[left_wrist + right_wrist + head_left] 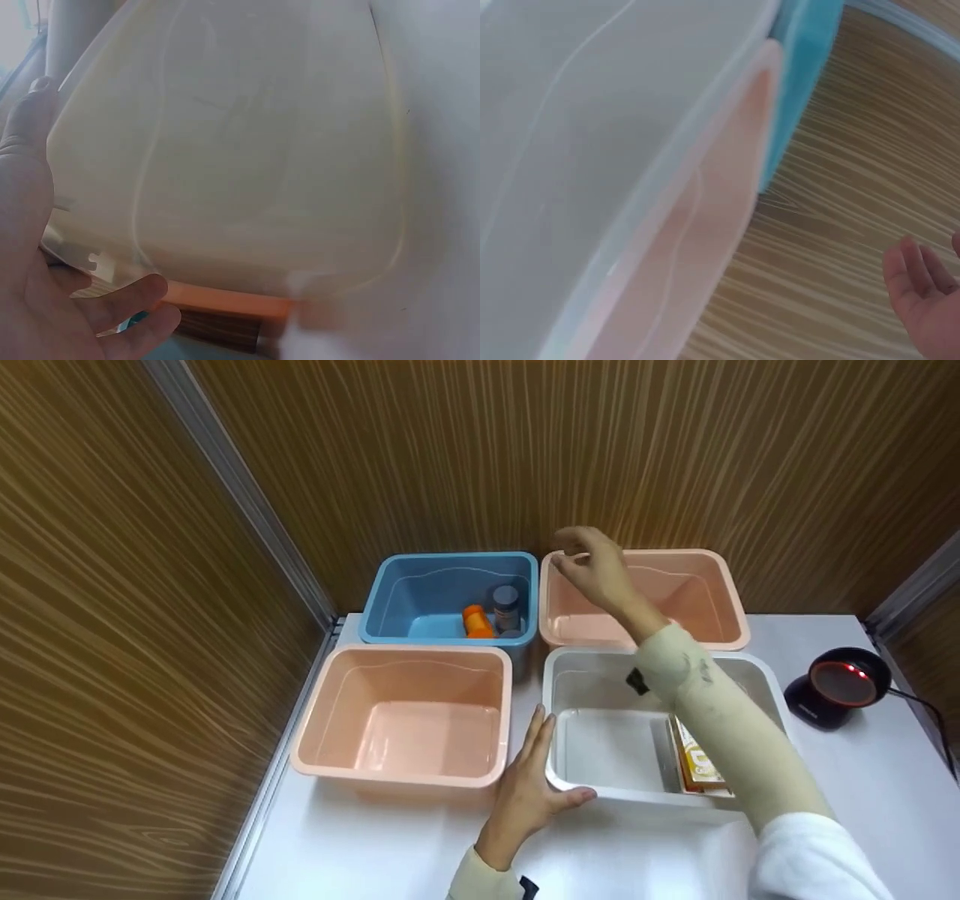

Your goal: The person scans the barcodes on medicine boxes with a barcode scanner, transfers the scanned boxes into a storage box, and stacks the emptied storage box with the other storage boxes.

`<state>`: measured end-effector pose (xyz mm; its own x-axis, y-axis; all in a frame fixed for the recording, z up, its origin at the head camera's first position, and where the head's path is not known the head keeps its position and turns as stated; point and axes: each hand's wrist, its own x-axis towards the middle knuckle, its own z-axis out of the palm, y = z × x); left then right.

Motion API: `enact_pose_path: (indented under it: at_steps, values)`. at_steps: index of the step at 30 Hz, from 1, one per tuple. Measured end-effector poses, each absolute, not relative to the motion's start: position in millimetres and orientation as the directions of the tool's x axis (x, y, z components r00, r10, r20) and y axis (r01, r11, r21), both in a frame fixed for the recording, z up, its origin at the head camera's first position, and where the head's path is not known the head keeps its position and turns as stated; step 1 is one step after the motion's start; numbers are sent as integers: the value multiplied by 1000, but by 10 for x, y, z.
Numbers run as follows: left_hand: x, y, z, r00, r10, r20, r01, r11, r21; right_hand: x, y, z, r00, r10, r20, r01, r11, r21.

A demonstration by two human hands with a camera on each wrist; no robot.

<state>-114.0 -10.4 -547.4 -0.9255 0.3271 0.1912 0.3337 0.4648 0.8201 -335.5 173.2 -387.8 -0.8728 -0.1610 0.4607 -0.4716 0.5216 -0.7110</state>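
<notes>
A: Taking the clock from where the four bins met, what lay nearest?

B: The left hand (525, 795), at six o'clock, its fingers spread against the near-left corner of the grey bin (611, 750). The thumb lay along the near rim. It was touching the bin, not clenched around it.

A: And that bin?

B: It sat at four o'clock, upright on the white table (360, 847). Inside, against its right side, stood a yellow-and-white box (697, 761), partly hidden by the right arm's beige sleeve (727, 720) crossing above.

A: What was level with it?

B: The near peach bin (431, 735) at eight o'clock, and at three a black device (840, 682) with red lights and a cable (930, 706).

A: Farther out?

B: At ten, the blue bin (420, 589) held an orange container (477, 622) beside a dark-lidded bottle (506, 607). At two was the far peach bin (675, 574).

A: Where was the right hand (596, 574)?

B: Raised at one o'clock, in line with that bin's left end, fingers loosely curved, grasping nothing.

A: Behind everything?

B: A wood-grain panel (450, 450), at twelve.
</notes>
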Motion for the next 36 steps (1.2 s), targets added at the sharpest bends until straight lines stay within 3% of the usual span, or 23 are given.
enact_pose_path:
  at_steps: [8,18,27,36]
  values:
    - [-1177,-156,-5461,-936,301,182,315,489,813,-2904,2024,-3735,-769,-147,623,-622,399,-674]
    - [-1208,-220,-5481,-939,287,190,315,496,809,-2582,2330,-4049,-716,-193,671,-670,460,-582]
    - [-1208,-294,-5514,-929,285,236,354,500,790,-2487,2468,-4338,-792,-325,516,-607,504,-614]
    - [-1209,-326,-5532,-918,291,269,387,513,766,-2500,2553,-4558,-853,-496,161,-470,598,-649]
